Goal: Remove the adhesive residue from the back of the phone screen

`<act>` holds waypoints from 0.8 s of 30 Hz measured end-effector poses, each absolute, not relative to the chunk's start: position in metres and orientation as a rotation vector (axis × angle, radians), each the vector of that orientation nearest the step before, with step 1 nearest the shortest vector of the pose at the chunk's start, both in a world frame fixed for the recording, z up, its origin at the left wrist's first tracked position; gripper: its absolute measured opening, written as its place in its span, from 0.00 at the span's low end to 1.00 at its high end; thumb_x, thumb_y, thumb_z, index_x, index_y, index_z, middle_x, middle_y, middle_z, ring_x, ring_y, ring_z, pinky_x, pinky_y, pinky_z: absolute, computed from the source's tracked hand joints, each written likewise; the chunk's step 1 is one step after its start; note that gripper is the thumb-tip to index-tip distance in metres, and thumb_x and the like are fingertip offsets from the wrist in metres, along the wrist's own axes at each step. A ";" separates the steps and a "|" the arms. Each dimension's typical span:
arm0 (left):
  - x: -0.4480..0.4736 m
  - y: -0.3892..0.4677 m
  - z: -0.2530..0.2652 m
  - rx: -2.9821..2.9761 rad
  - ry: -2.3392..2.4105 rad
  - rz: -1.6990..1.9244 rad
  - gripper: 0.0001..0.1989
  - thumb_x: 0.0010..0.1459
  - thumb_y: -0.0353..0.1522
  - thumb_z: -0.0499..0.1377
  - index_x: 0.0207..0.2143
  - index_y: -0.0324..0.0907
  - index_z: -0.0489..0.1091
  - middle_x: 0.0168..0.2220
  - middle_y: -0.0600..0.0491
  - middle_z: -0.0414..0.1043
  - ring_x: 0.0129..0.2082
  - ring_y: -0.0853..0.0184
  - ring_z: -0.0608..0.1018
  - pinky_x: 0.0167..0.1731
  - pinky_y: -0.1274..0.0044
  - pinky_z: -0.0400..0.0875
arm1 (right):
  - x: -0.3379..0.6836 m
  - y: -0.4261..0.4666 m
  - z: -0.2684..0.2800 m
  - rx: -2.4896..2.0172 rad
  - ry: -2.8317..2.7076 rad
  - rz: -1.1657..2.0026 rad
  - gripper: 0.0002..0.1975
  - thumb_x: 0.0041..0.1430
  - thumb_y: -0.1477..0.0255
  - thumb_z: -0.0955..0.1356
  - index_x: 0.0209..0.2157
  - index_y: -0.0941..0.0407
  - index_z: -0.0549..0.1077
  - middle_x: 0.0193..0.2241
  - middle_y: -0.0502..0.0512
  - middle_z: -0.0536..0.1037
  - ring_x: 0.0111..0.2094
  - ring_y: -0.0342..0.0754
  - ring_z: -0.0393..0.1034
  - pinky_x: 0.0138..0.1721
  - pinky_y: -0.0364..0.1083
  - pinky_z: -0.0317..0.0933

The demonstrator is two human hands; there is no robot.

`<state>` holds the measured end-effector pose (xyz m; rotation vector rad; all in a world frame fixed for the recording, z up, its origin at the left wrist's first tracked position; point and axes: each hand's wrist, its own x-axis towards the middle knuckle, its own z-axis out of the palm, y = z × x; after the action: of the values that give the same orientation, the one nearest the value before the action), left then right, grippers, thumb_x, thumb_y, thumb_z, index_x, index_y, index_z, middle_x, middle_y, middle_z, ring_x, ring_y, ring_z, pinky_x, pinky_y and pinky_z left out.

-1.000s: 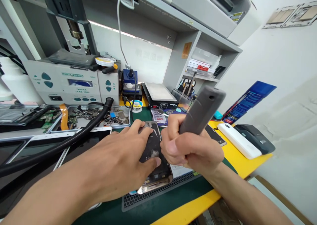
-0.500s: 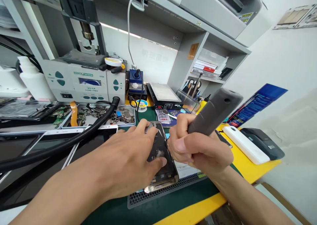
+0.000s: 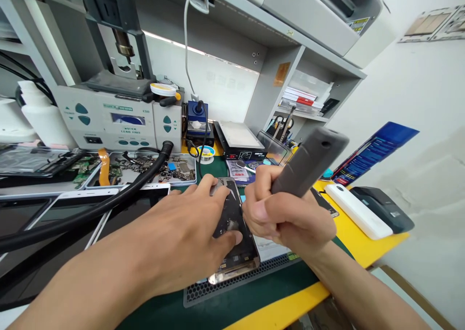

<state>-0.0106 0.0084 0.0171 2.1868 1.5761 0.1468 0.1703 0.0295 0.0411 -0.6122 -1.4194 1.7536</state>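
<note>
An opened phone lies on a dark honeycomb-patterned mat, its black inner side facing up. Across it rests my left hand, thumb pressing on its surface and fingers at the far-left edge, holding it. My right hand is a fist around the thick grey handle of a tool. The handle's end points up to the right. The tool's working end is hidden behind my fingers, close to the phone's right edge, so I cannot tell its kind.
A hot-air rework station stands back left, its black hose crossing several white-edged screens. A parts tray holds small boards. Behind the phone is a heating plate. A white bar-shaped device lies at right.
The view has shifted slightly, so everything sits a little further left. Both hands keep their grips, and the phone stays in place on the mat.
</note>
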 end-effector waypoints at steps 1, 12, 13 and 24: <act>-0.011 0.008 0.017 2.191 1.570 0.161 0.22 0.66 0.52 0.49 0.51 0.51 0.68 0.54 0.46 0.66 0.44 0.50 0.75 0.38 0.62 0.67 | 0.170 0.029 0.041 -0.612 -1.427 1.771 0.19 0.44 0.78 0.75 0.16 0.53 0.61 0.11 0.41 0.61 0.13 0.36 0.49 0.15 0.39 0.47; -0.011 0.006 0.017 2.200 1.527 0.199 0.20 0.68 0.49 0.51 0.52 0.49 0.69 0.53 0.47 0.65 0.44 0.53 0.75 0.37 0.64 0.67 | 0.173 0.030 0.040 -0.610 -1.440 1.769 0.18 0.43 0.79 0.75 0.16 0.53 0.63 0.12 0.42 0.62 0.14 0.36 0.51 0.15 0.39 0.47; -0.011 0.006 0.016 2.202 1.517 0.207 0.19 0.68 0.49 0.50 0.51 0.49 0.69 0.53 0.47 0.66 0.44 0.53 0.75 0.38 0.64 0.67 | 0.172 0.030 0.040 -0.613 -1.434 1.748 0.17 0.44 0.79 0.75 0.16 0.53 0.64 0.12 0.42 0.63 0.15 0.37 0.51 0.16 0.39 0.47; -0.010 0.007 0.015 2.207 1.555 0.231 0.19 0.66 0.50 0.50 0.49 0.50 0.70 0.51 0.48 0.68 0.44 0.52 0.75 0.38 0.64 0.67 | 0.172 0.030 0.042 -0.596 -1.433 1.748 0.18 0.43 0.79 0.75 0.15 0.53 0.64 0.12 0.41 0.63 0.14 0.36 0.51 0.16 0.40 0.47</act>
<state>-0.0104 0.0066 0.0153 2.2074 1.5550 0.2310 0.1722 0.0295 0.0415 -0.5964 -1.4327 1.7481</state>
